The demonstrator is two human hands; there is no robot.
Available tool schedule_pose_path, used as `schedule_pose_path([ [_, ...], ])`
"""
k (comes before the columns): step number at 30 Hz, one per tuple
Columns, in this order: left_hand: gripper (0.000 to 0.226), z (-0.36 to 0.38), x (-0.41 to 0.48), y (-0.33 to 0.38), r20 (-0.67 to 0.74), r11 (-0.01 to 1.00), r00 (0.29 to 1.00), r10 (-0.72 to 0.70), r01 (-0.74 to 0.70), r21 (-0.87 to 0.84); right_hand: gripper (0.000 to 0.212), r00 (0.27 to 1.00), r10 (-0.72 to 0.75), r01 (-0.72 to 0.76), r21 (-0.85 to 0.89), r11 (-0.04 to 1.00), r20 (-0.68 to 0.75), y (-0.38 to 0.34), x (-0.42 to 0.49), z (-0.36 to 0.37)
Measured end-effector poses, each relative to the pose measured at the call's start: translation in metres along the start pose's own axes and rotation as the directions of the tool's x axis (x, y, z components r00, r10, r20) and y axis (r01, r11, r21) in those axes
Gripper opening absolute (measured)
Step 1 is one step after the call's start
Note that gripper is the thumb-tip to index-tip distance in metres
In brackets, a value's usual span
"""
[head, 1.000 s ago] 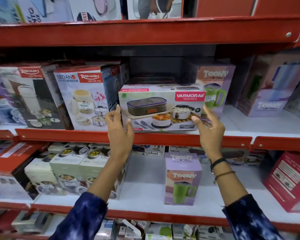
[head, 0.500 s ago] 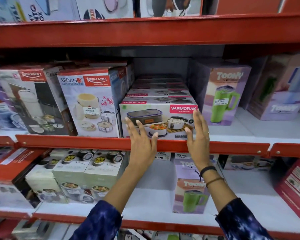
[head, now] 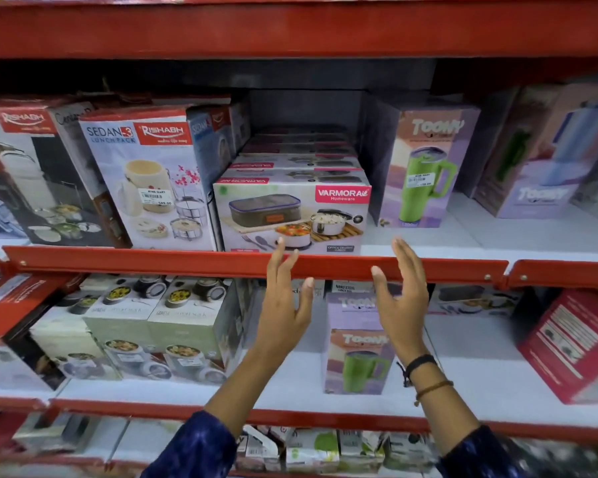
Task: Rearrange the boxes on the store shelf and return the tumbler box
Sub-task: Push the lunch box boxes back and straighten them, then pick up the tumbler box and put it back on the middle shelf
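A Varmora lunch-set box [head: 292, 215] sits at the front of the middle shelf, at the head of a row of like boxes. A purple Toony tumbler box [head: 425, 167] stands upright to its right. On the shelf below stands another Toony tumbler box [head: 354, 343] showing a green mug. My left hand [head: 285, 305] and my right hand [head: 399, 298] hover open in front of the red shelf lip [head: 187, 263], palms facing each other, holding nothing. They flank the lower tumbler box from nearer the camera, and my right hand overlaps its right side.
Two Rishabh Sedan lunch-pack boxes [head: 152, 181] stand left of the Varmora box. More Toony boxes [head: 539, 167] stand at the far right. Green lunch-carrier boxes [head: 159, 332] fill the lower left and a red box [head: 573, 343] leans at the lower right. Bare white shelf lies between.
My hands have let go of the Varmora box, now pushed back on the shelf, and have dropped below the shelf lip, open.
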State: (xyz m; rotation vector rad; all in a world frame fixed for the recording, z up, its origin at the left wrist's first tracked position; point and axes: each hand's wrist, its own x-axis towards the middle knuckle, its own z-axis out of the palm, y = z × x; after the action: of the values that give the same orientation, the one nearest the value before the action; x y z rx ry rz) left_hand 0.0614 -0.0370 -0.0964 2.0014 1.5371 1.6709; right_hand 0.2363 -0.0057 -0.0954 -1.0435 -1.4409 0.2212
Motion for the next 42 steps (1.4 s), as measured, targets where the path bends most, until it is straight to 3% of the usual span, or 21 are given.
schedule_pose_path([
  [3, 0.042, 0.017, -0.035, -0.01, 0.036, 0.996, 0.999, -0.04, 0.043, -0.079, 0.045, 0.989, 0.15, -0.151, 0.063, 0.987, 0.016, 0.028, -0.038, -0.019],
  [6, 0.054, 0.041, -0.067, -0.027, 0.159, 0.945, 0.946, -0.283, 0.303, -0.124, 0.044, 0.952, 0.298, -0.302, 0.058, 0.951, 0.077, 0.061, -0.071, -0.035],
  [10, 0.059, 0.072, -0.09, -0.04, 0.315, 0.848, 0.819, -0.48, 0.525, -0.074, 0.054, 0.78, 0.552, -0.581, 0.012, 0.814, 0.296, 0.095, -0.091, -0.045],
  [12, 0.059, 0.083, -0.096, -0.043, 0.339, 0.807, 0.775, -0.534, 0.587, -0.07, 0.053, 0.694, 0.57, -0.629, -0.015, 0.777, 0.44, 0.104, -0.094, -0.046],
  [14, 0.054, 0.09, -0.1, -0.042, 0.326, 0.791, 0.768, -0.551, 0.605, -0.091, 0.051, 0.651, 0.552, -0.635, -0.026, 0.772, 0.52, 0.109, -0.095, -0.047],
  [17, 0.049, 0.09, -0.101, -0.032, 0.286, 0.77, 0.76, -0.583, 0.629, -0.102, 0.045, 0.692, 0.532, -0.595, -0.031, 0.803, 0.488, 0.112, -0.095, -0.051],
  [23, 0.039, 0.075, -0.107, -0.009, 0.168, 0.823, 0.838, -0.519, 0.543, -0.166, 0.037, 0.784, 0.451, -0.502, 0.008, 0.865, 0.428, 0.097, -0.094, -0.074],
  [32, 0.025, 0.029, -0.084, 0.043, -0.053, 0.879, 0.884, -0.465, 0.454, -0.144, 0.028, 0.889, 0.377, -0.43, 0.192, 0.882, 0.259, 0.04, -0.067, -0.11],
  [38, 0.029, 0.011, -0.067, 0.054, -0.011, 0.916, 0.918, -0.397, 0.395, -0.064, 0.027, 0.908, 0.321, -0.384, 0.233, 0.893, 0.269, 0.028, -0.058, -0.113],
  [42, 0.034, 0.011, -0.07, 0.05, 0.012, 0.896, 0.903, -0.43, 0.428, -0.12, 0.028, 0.904, 0.323, -0.391, 0.235, 0.89, 0.281, 0.027, -0.062, -0.112],
])
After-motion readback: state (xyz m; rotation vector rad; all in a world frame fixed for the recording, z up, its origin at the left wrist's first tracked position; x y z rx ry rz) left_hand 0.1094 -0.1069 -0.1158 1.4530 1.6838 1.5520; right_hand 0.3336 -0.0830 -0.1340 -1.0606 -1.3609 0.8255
